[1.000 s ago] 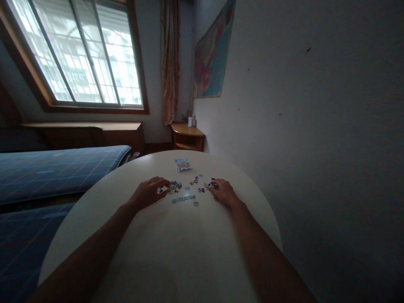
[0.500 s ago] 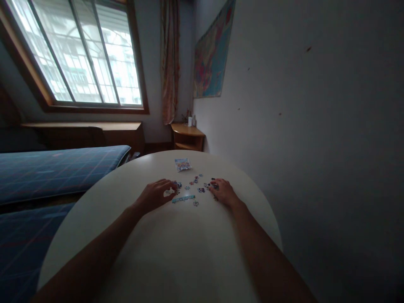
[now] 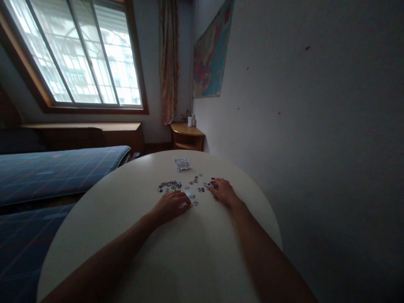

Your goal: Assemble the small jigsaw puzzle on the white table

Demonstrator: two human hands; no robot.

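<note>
My left hand (image 3: 173,205) is low over the white table, with thumb and fingertips pinched together at a small puzzle piece (image 3: 191,205). It covers most of a joined blue strip of puzzle pieces (image 3: 191,196), whose right end shows past the fingers. Beside the fingertips lies a loose pale puzzle piece (image 3: 196,203). My right hand (image 3: 223,191) rests on the table to the right, fingers apart and curved over a few dark puzzle pieces, partly hidden beneath it. A pile of puzzle pieces (image 3: 170,185) spreads beyond my left hand.
The round white table (image 3: 132,244) carries a small picture packet (image 3: 183,164) near its far edge. More loose puzzle pieces (image 3: 195,179) lie between the hands. A plaid mattress (image 3: 63,168) is at the left, a wall (image 3: 315,147) at the right.
My left hand has moved from the pile rightward and nearer to me, over the blue strip. That uncovers the pile. My right hand has stayed in place.
</note>
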